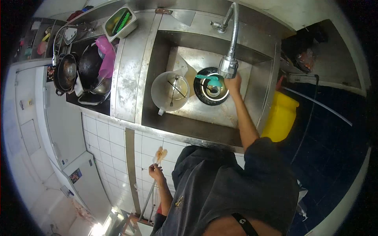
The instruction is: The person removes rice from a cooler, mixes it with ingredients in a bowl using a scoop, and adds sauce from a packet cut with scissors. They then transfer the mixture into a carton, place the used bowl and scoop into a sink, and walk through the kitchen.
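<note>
My left hand [156,172] hangs in front of the white-tiled sink base, its fingers pinched on a crumpled, thin, whitish-brown piece [159,154] that looks like film or tissue. Inside the sink, my right hand [233,84] is by the right rim of a black round pan [200,94], its fingers mostly hidden behind the tap's spray head [228,67]. That pan contains a pale bowl and a turquoise spatula-like utensil [208,78]. To its left stands a translucent plastic jug [157,94] with thin dark utensils [176,87] in it.
The steel sink [212,122] has high walls around these things. Left of it are dark woks [89,63], a pink plastic item [105,59] and a steel container [130,28] with a green brush [121,23]. A yellow bin [281,116] stands at the sink's right side.
</note>
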`<state>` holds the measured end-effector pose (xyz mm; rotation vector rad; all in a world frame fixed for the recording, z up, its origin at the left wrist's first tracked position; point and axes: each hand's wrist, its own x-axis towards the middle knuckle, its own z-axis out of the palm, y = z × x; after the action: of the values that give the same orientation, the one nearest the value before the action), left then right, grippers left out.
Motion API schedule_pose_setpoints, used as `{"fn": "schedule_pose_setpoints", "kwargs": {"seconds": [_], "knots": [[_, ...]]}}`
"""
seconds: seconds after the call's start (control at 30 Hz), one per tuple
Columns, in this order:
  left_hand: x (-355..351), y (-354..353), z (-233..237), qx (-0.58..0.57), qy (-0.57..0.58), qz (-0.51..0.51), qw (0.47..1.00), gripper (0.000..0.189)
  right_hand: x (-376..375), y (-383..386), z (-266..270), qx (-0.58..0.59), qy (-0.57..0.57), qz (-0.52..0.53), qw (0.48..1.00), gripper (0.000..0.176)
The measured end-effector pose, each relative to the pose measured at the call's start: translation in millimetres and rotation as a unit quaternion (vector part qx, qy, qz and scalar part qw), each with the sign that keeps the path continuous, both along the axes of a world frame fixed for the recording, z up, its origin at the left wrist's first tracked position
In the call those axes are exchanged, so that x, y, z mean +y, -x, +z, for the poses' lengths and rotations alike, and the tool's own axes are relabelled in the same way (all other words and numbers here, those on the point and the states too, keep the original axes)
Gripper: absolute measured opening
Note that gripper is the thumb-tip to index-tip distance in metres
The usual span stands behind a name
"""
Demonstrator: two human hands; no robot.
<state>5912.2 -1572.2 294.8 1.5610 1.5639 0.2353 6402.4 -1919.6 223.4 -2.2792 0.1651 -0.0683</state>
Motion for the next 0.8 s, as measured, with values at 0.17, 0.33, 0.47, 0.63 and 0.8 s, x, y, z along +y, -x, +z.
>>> {"fn": "schedule_pose_setpoints", "kwargs": {"seconds": [0.17, 0.33, 0.47, 0.63, 0.8], "knots": [[-12, -6, 0, -0.025, 0.006, -0.001, 1.000, 0.014, 63, -143, 102, -0.192, -0.095, 0.159, 0.964, 0.013], [-26, 13, 5, -0.020, -0.008, 0.022, 1.000, 0.012, 80, -203, 101, -0.258, 0.070, 0.161, 0.950, 0.016], [-36, 36, 3, 0.009, 0.005, 0.035, 0.999, 0.012, 91, -228, 84, -0.203, 0.150, 0.123, 0.960, 0.012], [-37, 57, -2, 0.013, 0.001, 0.050, 0.999, 0.012, 103, -258, 61, 0.000, 0.141, 0.023, 0.990, 0.039], [-38, 59, 0, -0.004, -0.004, 0.053, 0.999, 0.013, 77, -211, 72, -0.190, 0.155, 0.187, 0.951, 0.028]]}}
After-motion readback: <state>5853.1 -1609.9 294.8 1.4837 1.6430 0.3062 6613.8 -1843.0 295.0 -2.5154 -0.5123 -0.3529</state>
